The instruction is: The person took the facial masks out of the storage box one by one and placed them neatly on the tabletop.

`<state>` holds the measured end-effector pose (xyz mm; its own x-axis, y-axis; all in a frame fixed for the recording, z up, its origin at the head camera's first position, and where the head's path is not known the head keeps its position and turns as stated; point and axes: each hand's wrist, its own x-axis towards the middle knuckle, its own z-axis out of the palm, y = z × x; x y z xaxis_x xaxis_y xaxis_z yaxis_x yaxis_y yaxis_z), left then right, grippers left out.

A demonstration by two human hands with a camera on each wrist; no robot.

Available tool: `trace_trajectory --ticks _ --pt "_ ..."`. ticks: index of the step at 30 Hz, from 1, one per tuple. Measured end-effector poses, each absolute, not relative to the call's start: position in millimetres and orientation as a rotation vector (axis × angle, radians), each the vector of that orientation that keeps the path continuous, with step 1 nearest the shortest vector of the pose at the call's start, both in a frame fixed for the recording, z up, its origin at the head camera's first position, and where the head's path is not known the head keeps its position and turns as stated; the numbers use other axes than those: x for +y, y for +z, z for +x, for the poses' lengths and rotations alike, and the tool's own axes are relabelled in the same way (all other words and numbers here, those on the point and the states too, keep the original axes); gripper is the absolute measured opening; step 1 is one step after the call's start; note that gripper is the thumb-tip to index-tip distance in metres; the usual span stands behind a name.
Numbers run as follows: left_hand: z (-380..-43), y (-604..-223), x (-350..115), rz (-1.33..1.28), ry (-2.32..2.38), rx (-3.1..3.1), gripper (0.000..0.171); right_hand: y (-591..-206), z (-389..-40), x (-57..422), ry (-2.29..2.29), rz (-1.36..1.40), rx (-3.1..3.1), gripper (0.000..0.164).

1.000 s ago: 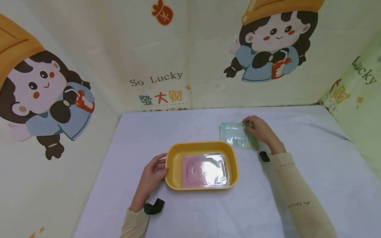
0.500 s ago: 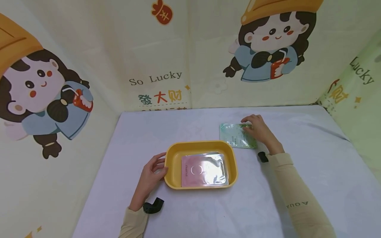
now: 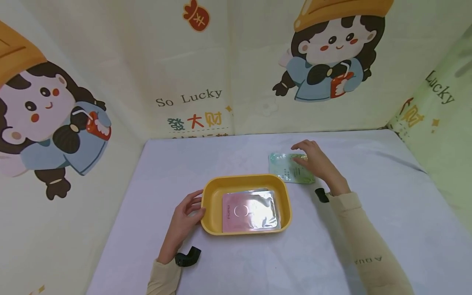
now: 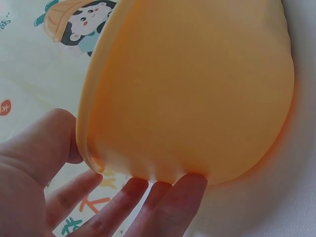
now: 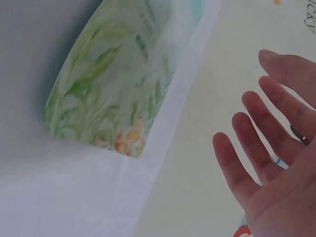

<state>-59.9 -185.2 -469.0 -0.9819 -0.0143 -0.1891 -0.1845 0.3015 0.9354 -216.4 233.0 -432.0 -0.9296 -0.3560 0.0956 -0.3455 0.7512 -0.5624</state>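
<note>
A yellow tray (image 3: 209, 205) lies on the white cloth, and my left hand (image 3: 186, 215) holds its left end. In the left wrist view the thumb is at the rim and the fingertips touch the outer wall of the tray (image 4: 197, 98). Inside it lie pink and silver sheet mask packets (image 3: 239, 211), one on top of another. A green sheet mask packet (image 3: 285, 170) lies flat behind the tray's right corner. My right hand (image 3: 320, 164) hovers over its right end, fingers spread and holding nothing. In the right wrist view the fingers stand apart from the green packet (image 5: 113, 74).
The white tablecloth (image 3: 313, 254) spreads around the tray. Behind and beside the table hang printed curtains (image 3: 258, 73) with cartoon figures. Black wrist camera pieces (image 3: 188, 257) sit at both wrists.
My right hand has let go of the green packet's edge, risen a little and opened its fingers. The packet now lies flat. The left hand keeps its place at the tray.
</note>
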Motion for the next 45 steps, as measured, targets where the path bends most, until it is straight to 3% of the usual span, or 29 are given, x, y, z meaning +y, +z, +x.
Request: trace_trajectory --ticks 23,45 --pt "-57 -472 -187 -0.169 1.767 2.426 0.053 -413 -170 192 -0.958 -0.866 2.892 0.036" --pt "-57 -471 -186 -0.19 1.767 2.415 0.052 -413 -149 159 -0.86 -1.107 2.924 0.031"
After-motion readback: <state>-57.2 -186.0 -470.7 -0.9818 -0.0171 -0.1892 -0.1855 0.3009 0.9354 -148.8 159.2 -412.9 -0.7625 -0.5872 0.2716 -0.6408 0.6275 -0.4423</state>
